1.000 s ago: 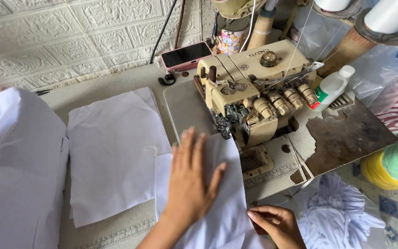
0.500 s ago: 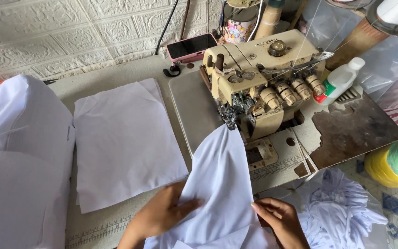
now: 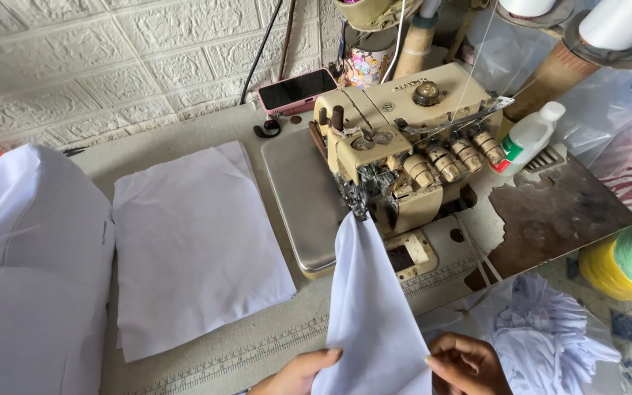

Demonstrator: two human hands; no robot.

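The white fabric piece [image 3: 371, 307] runs from the overlock machine's [image 3: 404, 157] presser foot towards the person; it looks light, limp and best pinched at the edges. The left hand [image 3: 298, 373] and right hand [image 3: 469, 363] each grip its near end. Half a second ago the left hand lay higher on it. A stack of cut white panels [image 3: 195, 245] lies left of the machine.

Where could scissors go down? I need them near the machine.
Bare: the metal plate between the flat white stack and the sewing machine, and the worn tabletop right of it. Crowded: behind the machine, by the phone and cones.
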